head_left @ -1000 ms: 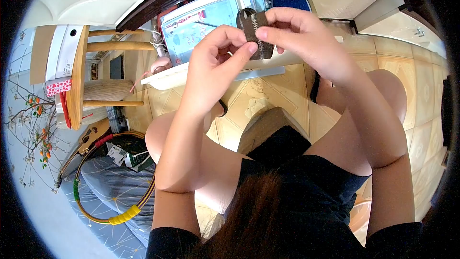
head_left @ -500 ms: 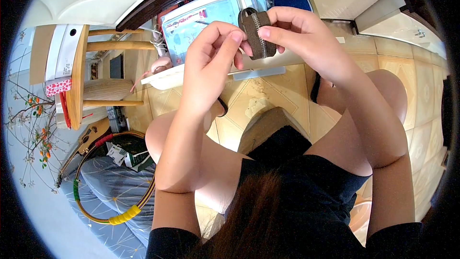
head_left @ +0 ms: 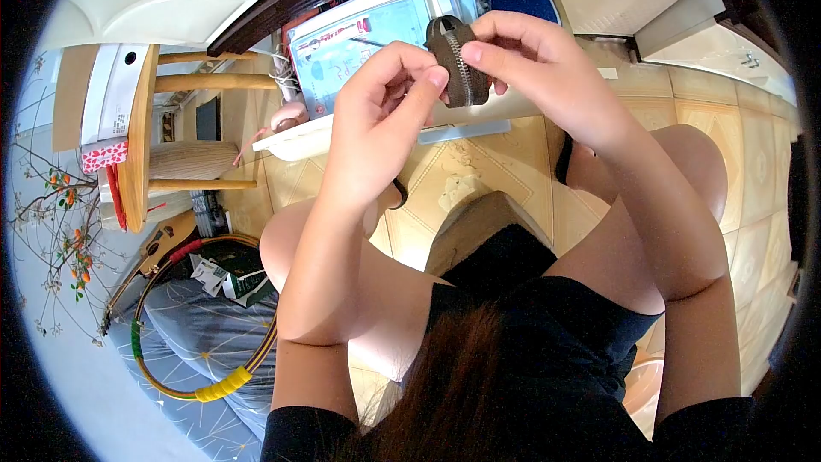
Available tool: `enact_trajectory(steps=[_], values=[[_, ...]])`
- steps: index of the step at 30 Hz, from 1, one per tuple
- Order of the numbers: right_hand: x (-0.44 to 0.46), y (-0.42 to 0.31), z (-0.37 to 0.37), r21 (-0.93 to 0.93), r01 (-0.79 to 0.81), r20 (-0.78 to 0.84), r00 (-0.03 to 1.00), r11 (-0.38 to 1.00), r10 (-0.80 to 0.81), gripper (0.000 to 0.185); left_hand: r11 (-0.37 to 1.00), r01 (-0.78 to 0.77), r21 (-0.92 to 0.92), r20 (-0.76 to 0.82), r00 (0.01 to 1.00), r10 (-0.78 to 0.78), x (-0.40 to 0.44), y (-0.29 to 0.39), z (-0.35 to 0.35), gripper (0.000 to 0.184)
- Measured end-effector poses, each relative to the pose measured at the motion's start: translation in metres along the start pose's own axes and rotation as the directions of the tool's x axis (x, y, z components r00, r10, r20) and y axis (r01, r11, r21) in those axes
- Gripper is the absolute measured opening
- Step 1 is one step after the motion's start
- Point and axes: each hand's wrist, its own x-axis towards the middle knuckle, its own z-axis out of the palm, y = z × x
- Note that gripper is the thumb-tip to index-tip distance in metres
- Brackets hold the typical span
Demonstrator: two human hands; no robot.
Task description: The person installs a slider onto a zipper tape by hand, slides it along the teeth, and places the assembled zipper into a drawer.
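A dark brown zipper (head_left: 468, 84) with silvery metal teeth is coiled into a loop and held up between both hands. My left hand (head_left: 380, 107) is closed at its left edge, thumb against the bent fingers. On the right side, my right hand (head_left: 534, 60) pinches the coil, its thumb lying on the front near the teeth and its fingers partly behind. The row of teeth curves down the front of the coil. Whatever the fingertips cover is hidden.
Beyond the hands, a light blue plastic folder (head_left: 342, 56) lies on a white surface (head_left: 291, 141) with cables at its left. A wooden stool (head_left: 137, 137) stands at left, and a hula hoop (head_left: 222, 383) rests on grey-blue bedding (head_left: 184, 321). A brown block-like object (head_left: 483, 222) is between the knees.
The zipper coil has turned slightly, and its teeth now follow a more curved line. My left thumb has moved right and down along its edge. My right hand has barely moved.
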Motion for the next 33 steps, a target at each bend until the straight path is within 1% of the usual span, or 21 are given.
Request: enact_trajectory(steps=[2,5,11,14,17,20,23,26,29,33], values=[[0.001,0.001,-0.001,0.006,0.027,-0.028,0.999,1.0,-0.026,0.015,1.0,-0.007,0.01,0.004,1.0,0.007,0.0,0.0,0.001,0.005],[0.002,0.003,-0.002,-0.001,0.046,-0.015,0.999,0.999,-0.046,0.014,0.997,-0.033,0.075,-0.003,0.999,0.033,0.0,-0.001,0.0,0.004],[0.0,0.001,-0.002,-0.069,0.063,0.006,0.998,0.996,-0.063,0.011,0.992,-0.049,0.117,-0.171,0.983,0.069,0.0,0.001,0.001,0.005],[0.0,0.006,0.0,-0.075,0.081,0.033,0.996,0.994,-0.079,0.009,0.979,-0.112,0.168,-0.224,0.963,0.149,0.002,0.001,0.004,0.008],[-0.001,0.007,0.001,-0.079,0.042,0.042,0.998,0.996,-0.039,0.009,0.971,-0.137,0.195,-0.202,0.963,0.177,0.003,-0.004,0.003,0.014],[-0.003,0.007,0.001,-0.118,0.084,0.043,0.996,0.989,-0.079,0.01,0.957,-0.161,0.24,-0.181,0.961,0.208,0.004,-0.008,0.002,0.02],[-0.002,0.012,0.005,-0.173,0.207,-0.04,0.975,0.963,-0.217,0.011,0.955,-0.139,0.26,-0.179,0.965,0.19,0.004,-0.008,0.003,0.019],[-0.003,0.008,0.004,-0.285,0.242,-0.015,0.966,0.928,-0.256,0.012,0.951,-0.128,0.282,-0.171,0.968,0.182,0.003,-0.007,0.003,0.018],[-0.004,0.014,0.006,-0.342,0.332,-0.042,0.929,0.879,-0.368,0.014,0.949,-0.124,0.289,-0.17,0.969,0.178,0.003,-0.006,0.003,0.016],[-0.005,0.013,0.003,-0.415,0.383,-0.003,0.907,0.826,-0.422,0.014,0.92,-0.167,0.355,-0.16,0.958,0.236,0.003,-0.007,0.005,0.014]])
